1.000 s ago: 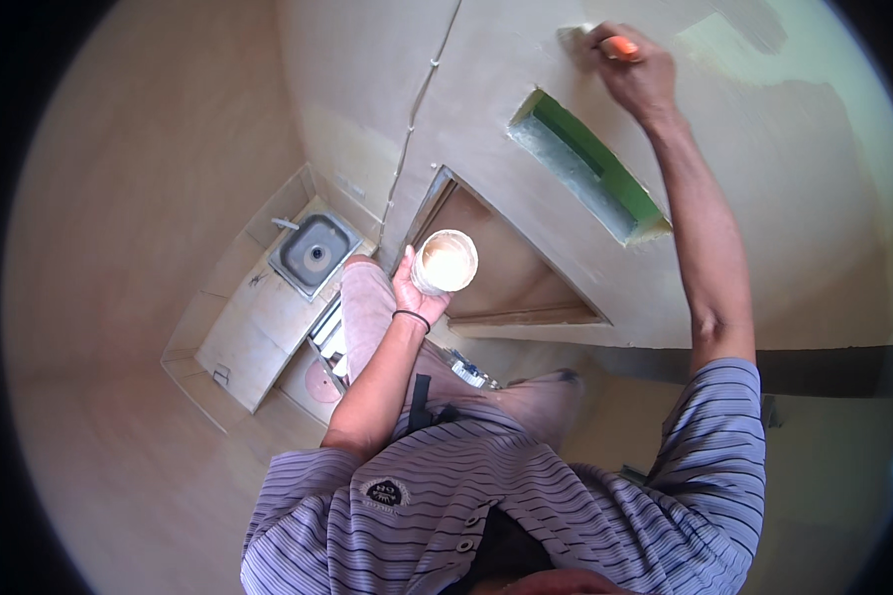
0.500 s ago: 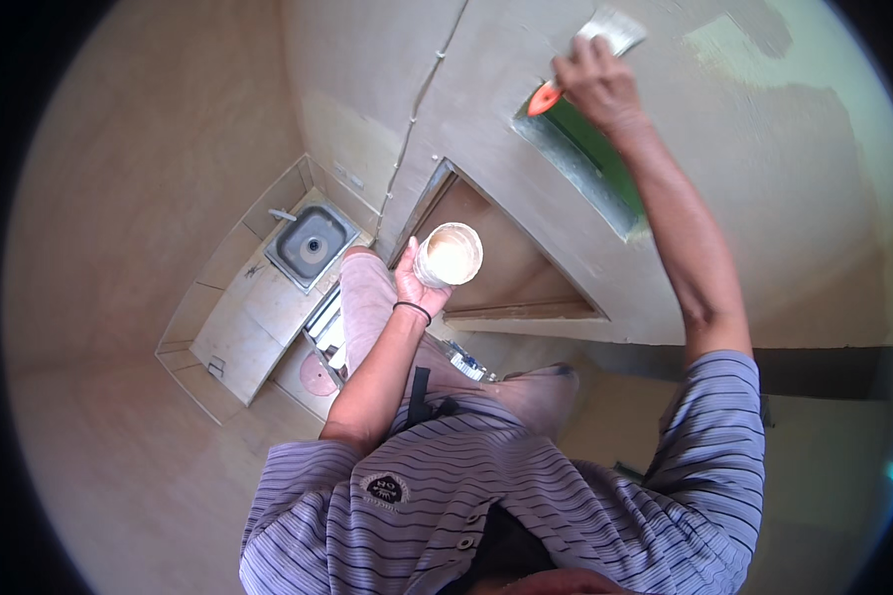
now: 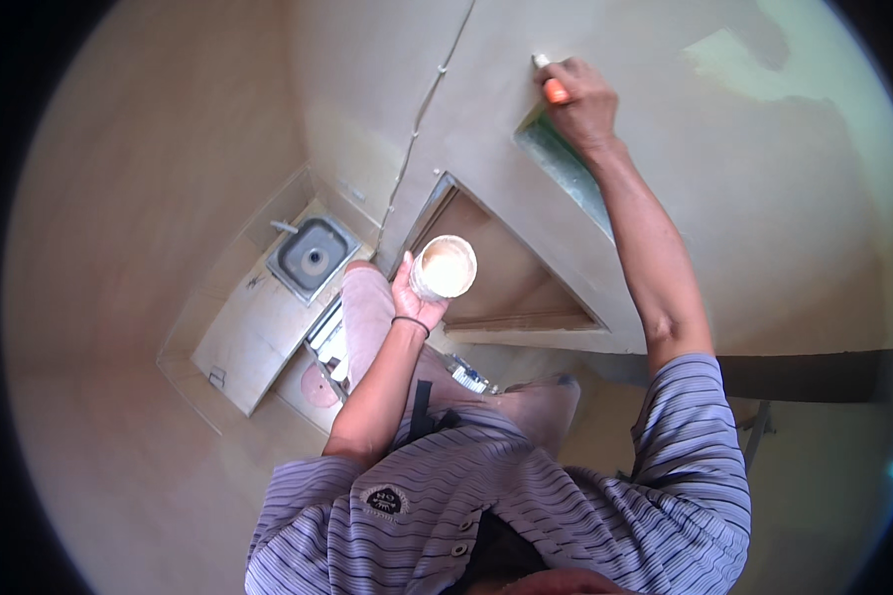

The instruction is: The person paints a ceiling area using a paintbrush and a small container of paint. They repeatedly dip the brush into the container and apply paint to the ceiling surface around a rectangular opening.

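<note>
Head cam, going left to right. The left hand [image 3: 419,305] is wrapped around a round off-white tub [image 3: 445,268], thumb up one side and palm tucked in low. Tub's out in front of the body, mouth facing the camera, with some creamy stuff [image 3: 448,264] inside. I'd guess it's fairly light with stiffish sides, but the outside looks crusty and might get slick if it's wet. I'd cup it low with a spread palm, pretty much like that, and keep it level.

Over on the right, the right hand [image 3: 580,104] is closed around a brush [image 3: 557,91] with an orange handle, up at the wall [image 3: 665,109]. Only a pale tip pokes out past the fingers, and I can't tell if it's actually touching. Probably light, rigid handle, springy bristles; best hold is close to the head, imo.

Room-wise: plain beige side wall [image 3: 149,198] at far left, then a pale bench [image 3: 258,337] with a steel sink [image 3: 313,256] set in it. Next, a thin cable [image 3: 422,109] runs down near the corner, then a framed brown opening [image 3: 501,273], then a greenish recess [image 3: 564,174] partly covered by the right hand and forearm [image 3: 655,243]. Wall surface looks dull grey-beige and fairly smooth, with a lighter greenish patch [image 3: 754,71] toward upper right.
</note>
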A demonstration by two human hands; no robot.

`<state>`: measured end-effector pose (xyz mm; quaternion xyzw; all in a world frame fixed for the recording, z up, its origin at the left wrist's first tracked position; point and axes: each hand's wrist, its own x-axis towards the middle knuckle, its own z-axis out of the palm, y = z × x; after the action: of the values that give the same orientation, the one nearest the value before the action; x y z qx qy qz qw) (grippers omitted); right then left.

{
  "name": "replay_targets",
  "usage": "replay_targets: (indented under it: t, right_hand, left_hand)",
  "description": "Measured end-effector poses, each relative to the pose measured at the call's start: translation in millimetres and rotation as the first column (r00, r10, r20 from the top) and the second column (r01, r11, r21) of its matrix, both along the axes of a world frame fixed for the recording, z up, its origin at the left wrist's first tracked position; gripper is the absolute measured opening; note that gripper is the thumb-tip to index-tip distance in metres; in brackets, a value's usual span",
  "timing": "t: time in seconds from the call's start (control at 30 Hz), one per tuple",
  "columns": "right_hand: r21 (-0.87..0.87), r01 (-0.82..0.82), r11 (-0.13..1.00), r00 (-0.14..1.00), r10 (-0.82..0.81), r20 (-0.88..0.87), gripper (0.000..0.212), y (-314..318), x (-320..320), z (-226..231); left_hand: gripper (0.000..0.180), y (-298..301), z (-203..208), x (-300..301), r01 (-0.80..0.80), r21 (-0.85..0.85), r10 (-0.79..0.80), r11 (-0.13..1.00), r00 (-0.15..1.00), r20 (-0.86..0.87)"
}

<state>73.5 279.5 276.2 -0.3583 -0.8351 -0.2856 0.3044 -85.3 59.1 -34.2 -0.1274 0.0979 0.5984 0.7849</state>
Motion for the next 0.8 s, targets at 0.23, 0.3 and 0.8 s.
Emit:
replay_targets:
  t: [0.23,0.3,0.8]
  right_hand:
    - [0.298,0.015,0.955,1.000,-0.017,0.005,0.015,-42.3,41.3,100.0]
    - [0.454,0.032,0.891,0.983,-0.110,0.146,0.018,-61.6,38.1,129.0]
    - [0.441,0.003,0.897,0.849,-0.235,0.473,0.008,-5.8,13.3,84.0]
  left_hand:
    - [0.065,-0.1,13.1,4.7,0.028,-0.014,-0.029,1.000,0.997,-0.078]
    - [0.064,0.1,18.6,6.8,0.043,-0.024,-0.045,0.999,0.995,-0.090]
    - [0.064,-4.2,23.2,3.5,0.049,-0.039,-0.053,0.998,0.992,-0.112]
